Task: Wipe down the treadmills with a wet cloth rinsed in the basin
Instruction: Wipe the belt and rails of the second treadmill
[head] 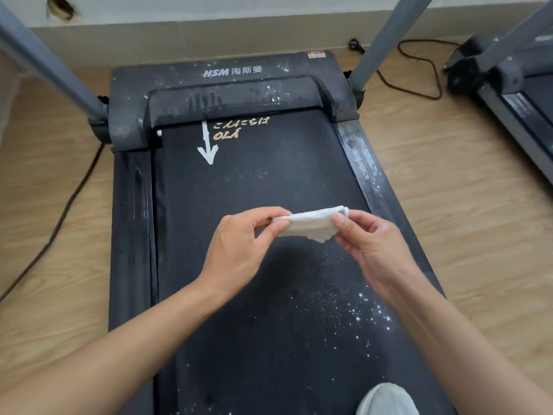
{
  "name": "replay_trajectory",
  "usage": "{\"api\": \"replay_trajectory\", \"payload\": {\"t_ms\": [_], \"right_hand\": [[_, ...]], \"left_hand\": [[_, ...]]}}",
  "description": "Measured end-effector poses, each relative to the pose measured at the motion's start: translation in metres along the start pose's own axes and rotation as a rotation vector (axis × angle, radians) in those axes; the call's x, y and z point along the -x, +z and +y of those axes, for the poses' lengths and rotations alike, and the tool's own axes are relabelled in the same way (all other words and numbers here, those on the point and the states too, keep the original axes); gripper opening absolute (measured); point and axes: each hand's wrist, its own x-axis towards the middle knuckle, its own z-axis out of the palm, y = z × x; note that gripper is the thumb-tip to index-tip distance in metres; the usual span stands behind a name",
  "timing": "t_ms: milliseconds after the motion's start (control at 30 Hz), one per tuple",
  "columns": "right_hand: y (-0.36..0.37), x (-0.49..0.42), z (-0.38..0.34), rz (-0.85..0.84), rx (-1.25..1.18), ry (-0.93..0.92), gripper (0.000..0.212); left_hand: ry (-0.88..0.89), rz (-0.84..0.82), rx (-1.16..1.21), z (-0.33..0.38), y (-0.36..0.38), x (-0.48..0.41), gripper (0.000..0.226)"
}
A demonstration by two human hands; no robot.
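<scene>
Where white specks (368, 313) scatter over matte black treadmill belt (269, 339), left hand (239, 250) and right hand (377, 250) each pinch one end of folded cloth (308, 224): white, ribbed, ragged lower edge, held above belt mid-length. Beyond: painted white arrow (207, 145), dusty motor cover (224, 73) streaked with finger marks, grey tubular uprights (386, 40), wood-grain floor (449, 205), second treadmill (508, 85) at right.

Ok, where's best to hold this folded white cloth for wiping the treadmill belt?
Probably along the thick folded far edge of the folded white cloth, coming from above: the layers are closed there, while the ragged loose edges hang on the near side.
</scene>
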Motion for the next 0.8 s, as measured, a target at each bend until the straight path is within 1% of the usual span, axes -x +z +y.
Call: {"api": "replay_trajectory", "payload": {"t_ms": [100,167,200,267,333,367,400,467,533,633,733,800], "right_hand": [[-0.003,-0.003,-0.004,0.010,0.185,-0.031,0.017],[-0.004,-0.006,-0.004,0.031,0.294,-0.068,0.020],[-0.004,-0.007,-0.005,0.033,0.335,-0.067,0.022],[-0.004,-0.010,-0.004,-0.007,0.399,-0.023,0.026],[0.002,-0.014,-0.004,-0.079,0.447,0.051,0.027],[0.007,-0.016,-0.005,-0.115,0.455,0.084,0.027],[0.014,-0.019,-0.005,-0.153,0.451,0.112,0.026],[0.033,-0.028,-0.005,-0.216,0.408,0.127,0.022],[0.055,-0.034,-0.009,-0.267,0.343,0.095,0.020],[0.088,-0.033,-0.016,-0.373,0.303,0.030,0.019],[0.102,-0.019,-0.006,-0.441,0.377,0.004,0.018],[0.105,-0.006,0.016,-0.483,0.501,0.034,0.014]], "left_hand": [[0.058,0.101,-0.087,-0.001,0.000,0.000,0.010],[0.077,0.105,-0.109,-0.005,-0.002,-0.002,0.006],[0.091,0.063,-0.102,-0.008,-0.004,-0.004,0.004],[0.101,-0.077,-0.058,-0.018,-0.008,-0.008,0.006],[0.025,-0.187,-0.024,-0.028,-0.013,-0.010,0.009],[-0.002,-0.205,-0.028,-0.032,-0.017,-0.010,0.011],[-0.002,-0.197,-0.037,-0.035,-0.022,-0.011,0.012],[0.056,-0.128,-0.054,-0.038,-0.038,-0.012,0.012],[0.139,-0.010,-0.099,-0.038,-0.060,-0.010,0.013],[0.217,0.142,-0.251,-0.043,-0.097,0.009,0.013],[0.181,0.181,-0.292,-0.059,-0.112,0.041,0.015],[0.114,0.147,-0.305,-0.082,-0.108,0.070,0.017]]}}
